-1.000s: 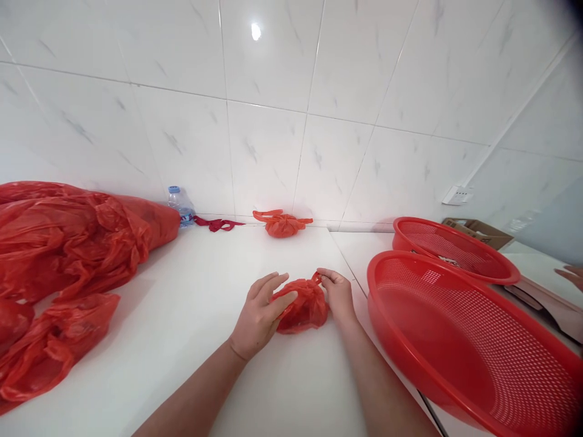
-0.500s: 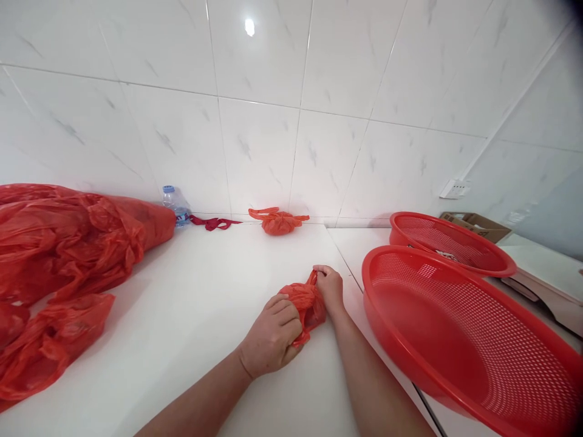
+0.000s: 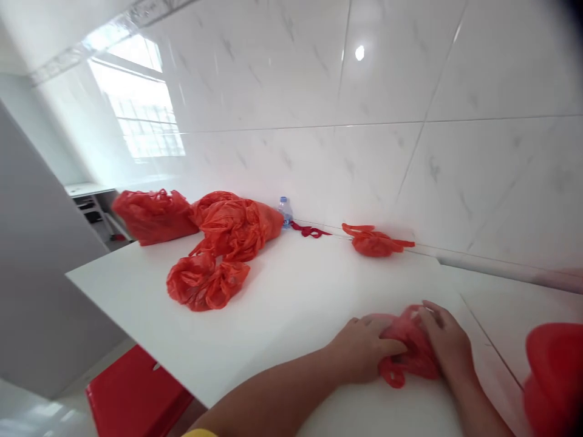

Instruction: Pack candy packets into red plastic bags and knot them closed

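Note:
A small red plastic bag (image 3: pixel 407 352) lies bunched on the white counter (image 3: pixel 291 291) at the lower right. My left hand (image 3: pixel 362 349) clasps its left side, fingers curled on the plastic. On its right side my right hand (image 3: pixel 444 343) presses, fingers bent over the top of the bundle. Both hands are blurred by motion.
A tied red bag (image 3: pixel 373 241) rests by the tiled wall, with a red strip (image 3: pixel 310 230) and a water bottle (image 3: pixel 285 211) to its left. Several larger red bags (image 3: pixel 214 243) pile up at the far left. A red basket rim (image 3: pixel 553 376) shows at right, a red stool (image 3: pixel 136 394) below.
The view has swung left, so the window and counter's left end show and the baskets have nearly left the frame. Both hands stay on the small bag, now flatter over it.

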{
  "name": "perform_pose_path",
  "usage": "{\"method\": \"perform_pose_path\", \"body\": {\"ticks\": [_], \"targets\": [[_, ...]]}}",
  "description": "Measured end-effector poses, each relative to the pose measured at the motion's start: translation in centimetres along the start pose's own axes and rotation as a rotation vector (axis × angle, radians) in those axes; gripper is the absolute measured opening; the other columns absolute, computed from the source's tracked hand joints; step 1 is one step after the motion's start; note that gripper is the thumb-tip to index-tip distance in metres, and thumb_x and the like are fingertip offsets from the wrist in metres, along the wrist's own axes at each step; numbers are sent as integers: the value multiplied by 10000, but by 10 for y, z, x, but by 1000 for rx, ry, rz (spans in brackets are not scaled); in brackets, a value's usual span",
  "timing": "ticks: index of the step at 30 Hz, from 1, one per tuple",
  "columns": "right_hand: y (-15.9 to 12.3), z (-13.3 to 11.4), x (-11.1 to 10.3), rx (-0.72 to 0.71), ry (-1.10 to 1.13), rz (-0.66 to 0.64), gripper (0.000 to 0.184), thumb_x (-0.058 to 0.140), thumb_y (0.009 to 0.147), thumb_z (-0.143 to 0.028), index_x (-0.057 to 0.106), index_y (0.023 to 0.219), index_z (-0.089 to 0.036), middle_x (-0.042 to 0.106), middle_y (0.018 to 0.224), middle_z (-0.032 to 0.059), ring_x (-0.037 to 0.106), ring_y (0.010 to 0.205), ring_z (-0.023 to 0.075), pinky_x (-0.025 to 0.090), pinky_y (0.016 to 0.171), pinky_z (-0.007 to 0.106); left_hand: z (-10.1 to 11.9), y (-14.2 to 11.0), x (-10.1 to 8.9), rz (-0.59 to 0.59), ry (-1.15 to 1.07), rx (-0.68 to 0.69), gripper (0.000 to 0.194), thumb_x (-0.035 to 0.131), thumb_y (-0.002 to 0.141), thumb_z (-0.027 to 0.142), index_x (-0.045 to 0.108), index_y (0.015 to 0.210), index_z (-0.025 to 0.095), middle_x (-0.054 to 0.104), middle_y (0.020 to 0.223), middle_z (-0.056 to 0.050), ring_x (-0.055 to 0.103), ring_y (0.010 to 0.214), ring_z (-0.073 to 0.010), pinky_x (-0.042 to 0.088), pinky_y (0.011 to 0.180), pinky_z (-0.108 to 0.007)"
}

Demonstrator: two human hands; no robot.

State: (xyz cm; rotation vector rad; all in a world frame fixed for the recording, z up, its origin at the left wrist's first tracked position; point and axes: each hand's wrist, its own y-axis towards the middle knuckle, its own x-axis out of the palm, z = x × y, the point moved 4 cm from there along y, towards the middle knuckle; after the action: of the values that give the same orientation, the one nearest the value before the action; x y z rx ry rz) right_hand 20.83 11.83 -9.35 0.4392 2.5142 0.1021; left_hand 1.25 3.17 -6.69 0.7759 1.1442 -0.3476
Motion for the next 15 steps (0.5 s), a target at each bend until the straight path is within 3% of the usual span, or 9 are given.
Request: {"method": "perform_pose_path", "body": {"ticks": [3, 7, 15], "targets": [[-3, -3, -4, 54, -68, -22, 512, 453, 749, -531, 592, 1133, -222, 644, 1078, 86, 597, 945, 278, 437, 787, 385, -11, -8, -7, 28, -16, -35, 298, 487, 851, 376, 567, 1123, 282, 558, 1172, -52, 550, 992, -199, 443, 850, -326], [-8, -8, -7, 105, -128, -76, 420, 458, 753, -495, 619, 1057, -253, 640, 1095, 59, 590, 950, 272, 441, 759, 372, -29, -36, -31, 87, -10, -99, 252, 502, 847, 339, 594, 1067, 260, 593, 1096, -30, 567, 945, -175, 443, 851, -291], [-9, -7, -3, 104, -172, -134, 371, 444, 767, -477, 610, 1030, -276, 640, 1086, 28, 593, 935, 252, 446, 725, 356, -54, -144, -115, 241, 210, -299, 299, 452, 847, 115, 593, 1067, 261, 594, 1142, -29, 568, 976, -166, 467, 812, -275]]}}
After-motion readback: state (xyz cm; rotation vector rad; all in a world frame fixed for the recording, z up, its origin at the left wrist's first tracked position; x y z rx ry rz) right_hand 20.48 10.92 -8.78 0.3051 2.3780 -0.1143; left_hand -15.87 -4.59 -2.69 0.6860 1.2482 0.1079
